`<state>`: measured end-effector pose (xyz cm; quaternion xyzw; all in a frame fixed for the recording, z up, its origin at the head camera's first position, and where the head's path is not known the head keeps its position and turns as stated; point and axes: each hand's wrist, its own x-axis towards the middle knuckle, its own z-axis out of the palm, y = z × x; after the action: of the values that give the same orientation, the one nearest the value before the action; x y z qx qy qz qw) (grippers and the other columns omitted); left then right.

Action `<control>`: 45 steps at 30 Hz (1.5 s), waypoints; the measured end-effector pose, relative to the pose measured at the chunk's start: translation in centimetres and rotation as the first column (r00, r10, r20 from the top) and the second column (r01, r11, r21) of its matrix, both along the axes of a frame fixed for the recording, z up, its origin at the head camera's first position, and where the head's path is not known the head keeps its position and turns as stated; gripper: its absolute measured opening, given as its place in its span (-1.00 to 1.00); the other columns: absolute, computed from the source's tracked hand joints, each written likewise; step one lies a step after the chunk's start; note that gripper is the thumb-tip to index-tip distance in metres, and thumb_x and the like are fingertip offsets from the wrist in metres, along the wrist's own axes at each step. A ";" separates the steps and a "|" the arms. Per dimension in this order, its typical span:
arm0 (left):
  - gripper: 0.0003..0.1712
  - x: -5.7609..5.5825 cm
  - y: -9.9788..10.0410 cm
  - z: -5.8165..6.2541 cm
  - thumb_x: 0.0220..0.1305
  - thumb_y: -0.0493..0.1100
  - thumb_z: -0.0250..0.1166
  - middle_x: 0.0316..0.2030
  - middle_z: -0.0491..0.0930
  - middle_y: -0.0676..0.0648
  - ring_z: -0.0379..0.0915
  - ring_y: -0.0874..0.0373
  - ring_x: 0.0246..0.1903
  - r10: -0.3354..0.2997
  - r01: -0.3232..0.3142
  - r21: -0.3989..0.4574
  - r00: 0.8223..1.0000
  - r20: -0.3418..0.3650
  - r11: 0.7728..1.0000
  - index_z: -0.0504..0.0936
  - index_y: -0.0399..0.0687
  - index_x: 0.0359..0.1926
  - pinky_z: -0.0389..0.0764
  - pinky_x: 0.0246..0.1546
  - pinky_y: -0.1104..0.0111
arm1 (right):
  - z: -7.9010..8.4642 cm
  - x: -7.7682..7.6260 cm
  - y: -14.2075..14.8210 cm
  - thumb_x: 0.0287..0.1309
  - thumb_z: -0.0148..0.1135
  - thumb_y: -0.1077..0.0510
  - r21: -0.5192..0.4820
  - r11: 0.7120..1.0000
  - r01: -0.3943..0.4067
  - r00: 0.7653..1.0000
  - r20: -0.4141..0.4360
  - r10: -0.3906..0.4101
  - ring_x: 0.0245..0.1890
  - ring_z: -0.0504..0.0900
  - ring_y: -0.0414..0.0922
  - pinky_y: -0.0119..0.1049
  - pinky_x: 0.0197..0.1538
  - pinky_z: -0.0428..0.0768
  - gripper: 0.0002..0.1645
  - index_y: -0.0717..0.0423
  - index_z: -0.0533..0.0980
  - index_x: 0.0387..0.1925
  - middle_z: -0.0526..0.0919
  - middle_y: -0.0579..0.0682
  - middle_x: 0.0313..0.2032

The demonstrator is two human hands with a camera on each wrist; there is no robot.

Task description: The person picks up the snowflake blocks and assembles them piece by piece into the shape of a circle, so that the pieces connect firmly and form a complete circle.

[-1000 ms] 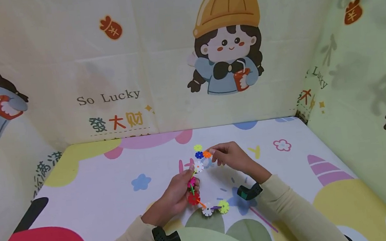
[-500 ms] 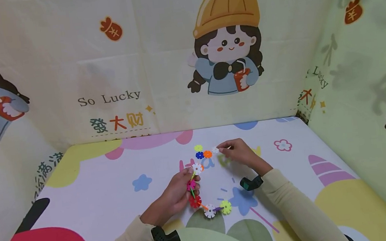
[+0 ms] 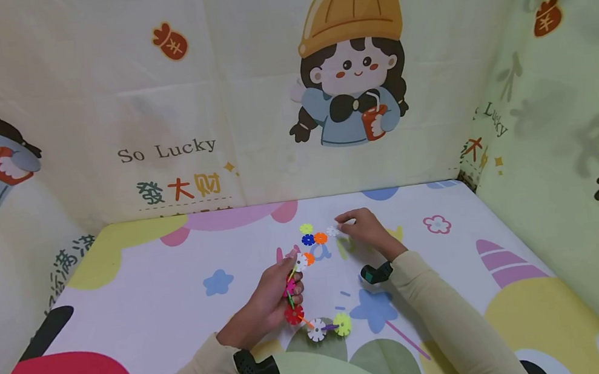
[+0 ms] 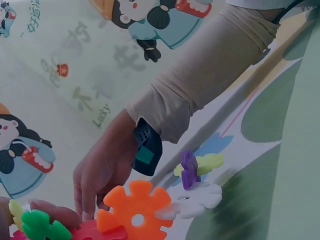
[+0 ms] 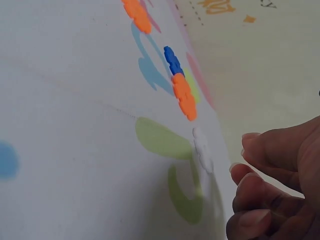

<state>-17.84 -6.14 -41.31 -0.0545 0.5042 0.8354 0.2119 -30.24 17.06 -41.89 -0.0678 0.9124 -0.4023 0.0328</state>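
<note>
In the head view my left hand (image 3: 278,293) grips a curved chain of interlocking plastic snowflake discs. From the white disc (image 3: 300,262) by the thumb, it runs through the pink disc (image 3: 290,286) and red disc (image 3: 293,315) to a yellow-green disc (image 3: 342,324) at its free end. The left wrist view shows the chain's orange disc (image 4: 135,212) and purple disc (image 4: 190,169) close up. My right hand (image 3: 364,232) has its fingers loosely bent, holding nothing. Just beyond its fingertips, a loose white disc (image 5: 202,150) lies on the table.
Near that disc lie a loose orange disc (image 3: 320,238), a blue disc (image 3: 307,240) and a yellow-green disc (image 3: 306,228). Another orange disc (image 3: 309,259) shows behind the chain's white end. A printed cloth (image 3: 246,95) rises behind the patterned table (image 3: 170,310).
My right hand has moved right from the orange disc, and a white disc now shows there, released from its fingertips. My left hand has shifted slightly left with the chain.
</note>
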 end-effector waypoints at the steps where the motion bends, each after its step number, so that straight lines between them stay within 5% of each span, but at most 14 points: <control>1: -0.57 -0.1 -0.1 0.0 0.42 0.11 0.13 -0.53 0.29 0.02 0.20 0.28 -0.66 0.000 0.000 -0.003 1.000 0.002 1.000 0.24 -0.11 -0.03 0.32 -0.64 0.52 | 0.0 -0.1 -0.1 0.27 0.20 0.18 0.001 1.000 0.003 1.000 0.009 -0.003 0.00 0.51 0.03 -0.14 0.00 0.51 -0.67 0.21 0.62 0.03 0.58 0.13 0.11; 5: -0.55 -0.2 -0.3 0.0 0.43 0.09 0.12 -0.49 0.33 0.01 0.24 0.27 -0.64 0.006 -0.006 -0.030 1.000 0.002 1.000 0.29 -0.10 0.12 0.38 -0.61 0.51 | -0.3 -0.5 -0.4 0.24 0.21 0.19 -0.011 1.000 -0.017 1.000 0.025 0.017 0.20 0.41 0.09 0.01 0.22 0.37 -0.66 0.23 0.62 0.02 0.58 0.15 0.10; 12: -0.45 -0.3 -0.6 0.0 0.35 0.18 0.19 -0.49 0.34 0.02 0.25 0.27 -0.62 0.014 -0.014 -0.067 1.000 -0.001 0.998 0.32 -0.09 0.11 0.40 -0.57 0.49 | -0.8 -0.8 -0.9 0.16 0.27 0.25 0.034 0.998 -0.052 0.999 -0.001 0.052 0.14 0.45 0.10 0.02 0.25 0.32 -0.65 0.23 0.63 0.00 0.65 0.13 -0.04; 18: -0.40 -0.4 -0.7 -0.1 0.24 0.30 0.22 -0.50 0.31 0.02 0.22 0.25 -0.63 0.036 -0.035 -0.071 0.999 0.010 0.997 0.20 -0.05 -0.12 0.36 -0.58 0.47 | -0.7 -0.6 -1.3 0.15 0.30 0.24 0.094 0.995 -0.041 0.999 0.023 0.039 0.03 0.47 0.07 -0.01 0.17 0.39 -0.63 0.20 0.62 0.02 0.61 0.10 -0.06; 25: -0.44 -0.3 -0.8 0.0 0.28 0.28 0.20 -0.52 0.29 0.03 0.20 0.25 -0.62 0.034 -0.033 -0.046 0.999 0.019 0.998 0.19 -0.03 -0.15 0.34 -0.59 0.46 | -0.3 0.0 -2.0 0.20 0.30 0.22 0.175 0.984 -0.022 0.999 0.048 0.014 -0.01 0.46 0.05 -0.05 0.16 0.43 -0.66 0.17 0.61 0.02 0.53 0.09 -0.06; 45: -0.55 0.1 -0.6 0.4 0.42 0.16 0.11 -0.57 0.27 0.03 0.19 0.26 -0.65 -0.008 0.008 -0.009 1.000 0.027 1.000 0.16 -0.04 -0.02 0.33 -0.58 0.46 | -0.4 0.8 -0.6 0.20 0.30 0.24 0.088 0.994 -0.062 0.998 -0.004 0.062 -0.32 0.50 -0.07 -0.31 -0.29 0.54 -0.81 0.18 0.69 -0.15 0.67 0.00 -0.26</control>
<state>-17.75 -6.71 -40.93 -0.0646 0.5054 0.8314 0.2216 -29.45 16.46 -42.25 -0.0959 0.9268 -0.3603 0.0452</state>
